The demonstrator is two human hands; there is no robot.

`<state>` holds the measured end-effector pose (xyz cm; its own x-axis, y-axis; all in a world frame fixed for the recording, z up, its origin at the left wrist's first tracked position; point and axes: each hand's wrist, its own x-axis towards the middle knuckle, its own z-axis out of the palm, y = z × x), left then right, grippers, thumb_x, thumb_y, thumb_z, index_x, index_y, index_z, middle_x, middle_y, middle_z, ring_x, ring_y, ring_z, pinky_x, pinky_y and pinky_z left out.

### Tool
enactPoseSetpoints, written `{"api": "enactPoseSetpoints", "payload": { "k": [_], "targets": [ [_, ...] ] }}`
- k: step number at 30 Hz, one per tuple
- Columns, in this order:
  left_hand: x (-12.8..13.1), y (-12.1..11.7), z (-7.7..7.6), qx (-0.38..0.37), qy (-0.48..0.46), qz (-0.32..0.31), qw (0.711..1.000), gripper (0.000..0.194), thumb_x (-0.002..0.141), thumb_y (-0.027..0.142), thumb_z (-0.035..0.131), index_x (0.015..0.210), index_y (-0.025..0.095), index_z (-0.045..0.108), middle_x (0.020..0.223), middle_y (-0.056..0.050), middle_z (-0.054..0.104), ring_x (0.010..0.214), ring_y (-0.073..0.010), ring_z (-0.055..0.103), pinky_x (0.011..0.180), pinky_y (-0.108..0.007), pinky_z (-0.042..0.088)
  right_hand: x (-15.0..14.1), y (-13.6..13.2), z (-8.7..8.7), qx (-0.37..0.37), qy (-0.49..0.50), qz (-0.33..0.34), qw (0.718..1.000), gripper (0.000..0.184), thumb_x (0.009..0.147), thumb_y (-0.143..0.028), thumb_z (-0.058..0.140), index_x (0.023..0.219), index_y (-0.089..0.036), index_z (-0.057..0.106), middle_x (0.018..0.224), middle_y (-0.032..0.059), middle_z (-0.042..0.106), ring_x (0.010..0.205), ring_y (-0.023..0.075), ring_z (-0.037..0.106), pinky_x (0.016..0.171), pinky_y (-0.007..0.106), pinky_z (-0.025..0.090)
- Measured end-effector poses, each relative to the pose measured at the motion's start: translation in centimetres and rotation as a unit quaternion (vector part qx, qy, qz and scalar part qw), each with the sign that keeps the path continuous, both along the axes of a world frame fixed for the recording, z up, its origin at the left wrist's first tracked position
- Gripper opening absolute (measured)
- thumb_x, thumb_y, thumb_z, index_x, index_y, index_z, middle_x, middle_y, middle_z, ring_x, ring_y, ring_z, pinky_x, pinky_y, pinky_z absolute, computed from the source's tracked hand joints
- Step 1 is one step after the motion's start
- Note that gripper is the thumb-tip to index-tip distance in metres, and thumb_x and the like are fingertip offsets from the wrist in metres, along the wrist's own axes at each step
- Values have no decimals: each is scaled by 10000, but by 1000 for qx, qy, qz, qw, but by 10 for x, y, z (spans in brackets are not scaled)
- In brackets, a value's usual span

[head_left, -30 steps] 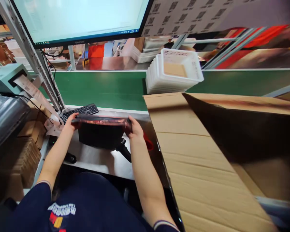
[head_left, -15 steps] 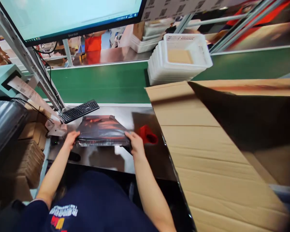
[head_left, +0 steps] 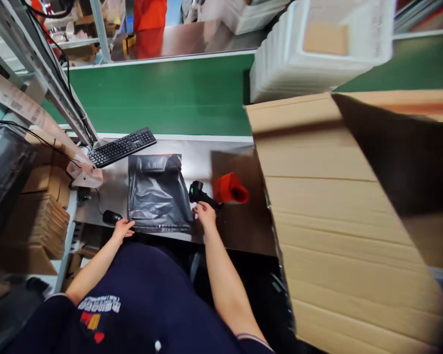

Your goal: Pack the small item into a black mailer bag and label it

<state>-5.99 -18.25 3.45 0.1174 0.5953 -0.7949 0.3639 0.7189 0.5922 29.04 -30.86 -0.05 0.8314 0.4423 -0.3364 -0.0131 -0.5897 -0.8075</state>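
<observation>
A large cardboard box stands beside a metal table, where a dark plastic packet lies flat — a black scanner at its right. The right hand is beside the scanner, the left hand at the packet's near-left corner — both half-curled, any grip unclear.

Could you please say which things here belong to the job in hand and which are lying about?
Likely the job: dark plastic bag, by left hand; handheld scanner, by right hand.
Seemingly lying about: keyboard; red object; white baskets; cardboard box.
</observation>
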Motion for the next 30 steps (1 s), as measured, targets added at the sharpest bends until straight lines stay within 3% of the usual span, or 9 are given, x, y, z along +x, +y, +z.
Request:
{"api": "enactPoseSetpoints", "payload": {
  "k": [3, 6, 10, 13, 16, 20, 24, 27, 30],
  "targets": [
    [-13, -7, 0, 17, -19, 25, 999, 340, 783, 362, 882, 900, 168, 627, 769, -4, 700, 638, -147, 743, 621, -218, 588, -28, -7, 9, -22, -123, 40, 991, 406, 876, -346, 565, 1176, -125, 729, 1216, 215, 706, 1191, 365, 624, 1075, 546, 470],
    [-21, -15, -1, 18, -33, 38, 999, 347, 761, 340, 897, 913, 162, 641, 778, -24, 729, 654, -157, 753, 638, -232, 603, -89, -4, 19, 49, -264, 216, 939, 317, 994, -334, 513, 1151, -170, 735, 1212, 172, 712, 1173, 325, 629, 1052, 484, 497],
    [-25, -24, -2, 14, -41, 37, 998, 341, 723, 333, 922, 851, 141, 671, 781, -71, 764, 613, -165, 742, 603, -242, 597, -174, 20, 18, 126, -221, 459, 851, 244, 1042, -271, 516, 1008, -219, 752, 970, 88, 744, 936, 229, 696, 836, 328, 562],
    [-26, -29, 0, 22, -53, 36, 998, 299, 734, 296, 911, 894, 125, 726, 787, -74, 774, 640, -163, 748, 626, -244, 606, -206, 38, 9, 129, -201, 540, 807, 206, 1021, -232, 570, 1064, -225, 771, 1024, 83, 763, 957, 222, 713, 828, 311, 572],
    [-28, -32, 1, 34, -62, 36, 997, 263, 747, 240, 889, 933, 110, 757, 769, -65, 773, 670, -161, 749, 677, -258, 621, -213, 44, 4, 132, -196, 579, 780, 221, 1017, -238, 585, 1116, -216, 782, 1086, 97, 774, 1002, 231, 716, 892, 330, 570],
    [-29, -33, 0, 43, -60, 26, 997, 216, 745, 215, 877, 895, 101, 772, 734, -56, 766, 669, -163, 741, 705, -278, 626, -214, 42, 5, 143, -118, 558, 809, 215, 990, -260, 603, 1048, -198, 800, 1070, 119, 782, 1003, 250, 716, 943, 365, 549],
    [-28, -31, -4, 41, -47, 8, 998, 213, 742, 234, 884, 866, 108, 767, 723, -58, 764, 666, -167, 739, 741, -297, 638, -222, 42, 1, 150, -62, 466, 870, 168, 915, -273, 631, 911, -223, 791, 979, 87, 782, 928, 227, 714, 909, 343, 556],
    [-30, -30, -7, 35, -30, 2, 999, 271, 756, 290, 886, 905, 116, 742, 794, -92, 788, 720, -192, 765, 778, -332, 656, -206, 33, -10, 133, -27, 318, 938, 203, 877, -353, 601, 821, -220, 744, 876, 66, 770, 825, 218, 707, 832, 336, 582],
    [-37, -30, -7, 29, -8, 2, 1000, 302, 785, 338, 866, 934, 124, 711, 861, -120, 800, 772, -204, 783, 790, -337, 660, -155, -13, -20, 82, -14, 117, 990, 391, 915, -501, 447, 843, -195, 679, 759, 90, 724, 703, 237, 692, 717, 383, 613]
  ]
}}
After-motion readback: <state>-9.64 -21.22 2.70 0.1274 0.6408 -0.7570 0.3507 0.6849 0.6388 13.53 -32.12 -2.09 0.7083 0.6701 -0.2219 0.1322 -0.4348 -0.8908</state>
